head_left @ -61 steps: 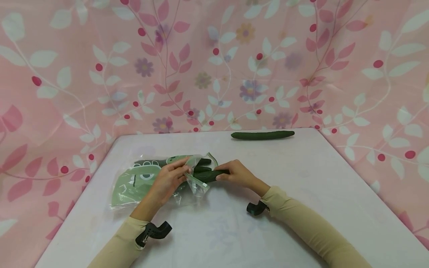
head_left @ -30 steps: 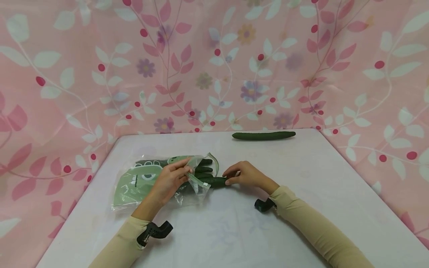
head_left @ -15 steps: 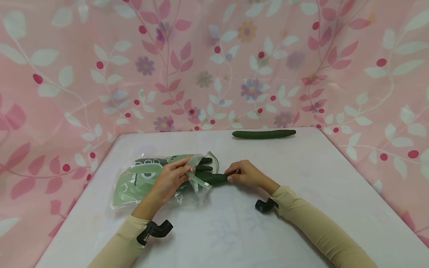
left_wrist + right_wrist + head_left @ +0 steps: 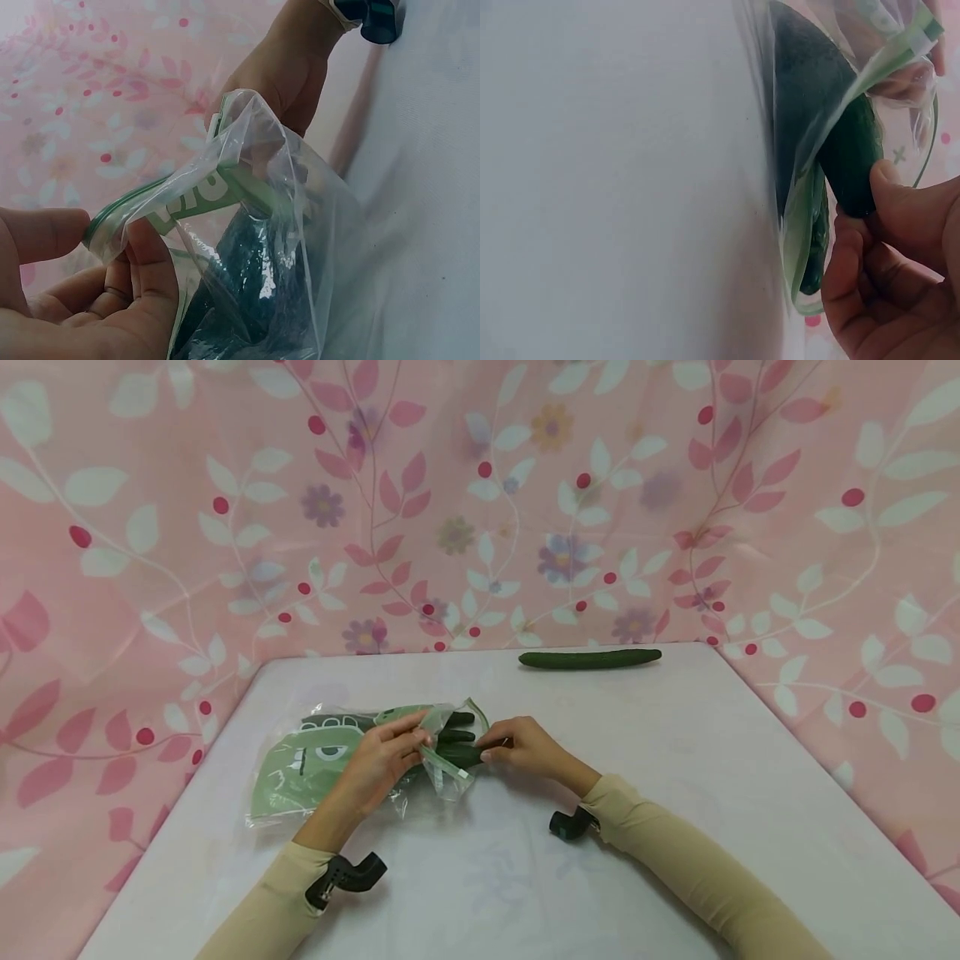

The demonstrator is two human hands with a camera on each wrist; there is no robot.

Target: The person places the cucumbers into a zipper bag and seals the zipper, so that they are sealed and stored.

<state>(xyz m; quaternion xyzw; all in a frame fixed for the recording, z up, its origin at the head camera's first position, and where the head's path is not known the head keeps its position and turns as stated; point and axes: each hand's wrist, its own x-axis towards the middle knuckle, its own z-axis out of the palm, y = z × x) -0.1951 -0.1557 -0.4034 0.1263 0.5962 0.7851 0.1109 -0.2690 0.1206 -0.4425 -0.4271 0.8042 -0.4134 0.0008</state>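
A clear zip bag (image 4: 288,789) printed with a green cartoon face lies on its side, mouth to the right. My left hand (image 4: 375,770) pinches the zip edge (image 4: 135,204) between thumb and fingers, holding the mouth apart. My right hand (image 4: 531,750) grips the outer end of a dark green cucumber (image 4: 853,154) between thumb and fingers. Most of that cucumber is inside the bag, partly hidden by the plastic and my left hand. Ends of other cucumbers (image 4: 460,737) show in the mouth beyond it.
One more cucumber (image 4: 590,659) lies crosswise near the back edge of the white-covered table (image 4: 637,727). A pink floral cloth (image 4: 465,510) hangs behind and at both sides. Each wrist carries a black camera mount (image 4: 352,875).
My right hand shifted right along the cucumber's end, then moved back left, and less of the cucumber now sticks out than half a second ago. My left hand stays on the bag's edge.
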